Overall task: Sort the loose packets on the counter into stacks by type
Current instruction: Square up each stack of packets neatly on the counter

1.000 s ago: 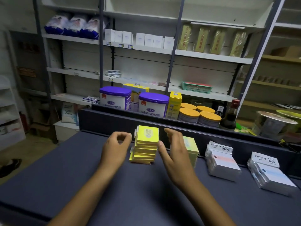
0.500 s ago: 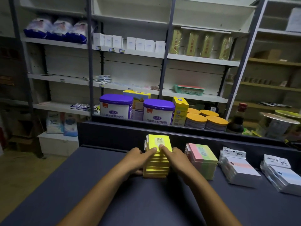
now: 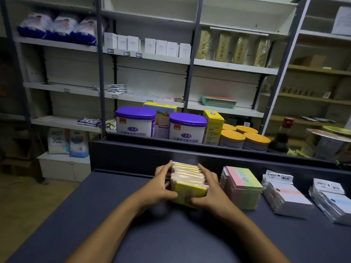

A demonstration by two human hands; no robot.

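— Hands?
— Left hand point(image 3: 161, 184) and right hand point(image 3: 208, 188) curled round the yellow packets point(image 3: 188, 184), one at each side, thumbs hooked over the near face. Gripped as one tilted bundle, packet edges fanned upward.

— Where on the counter?
— Toward the far edge of the counter point(image 3: 133, 215), just short of the raised dark back rail point(image 3: 133, 154). Whether resting on the surface or lifted: cannot tell.

— To the right?
— Close beside the right hand, a pink-and-green stack point(image 3: 242, 186), squared up. Then a white stack with a peach band point(image 3: 284, 195), then a white stack with a blue band point(image 3: 331, 201) against the right edge. Narrow gaps between them.

— Open room?
— Bare dark surface from the left hand out to the left edge, and across the whole near half under the forearms.

— Beyond the rail?
— Two purple-lidded tins point(image 3: 135, 121), orange-lidded jars point(image 3: 232, 138), a dark bottle point(image 3: 280, 138), shelving point(image 3: 228, 65) behind.
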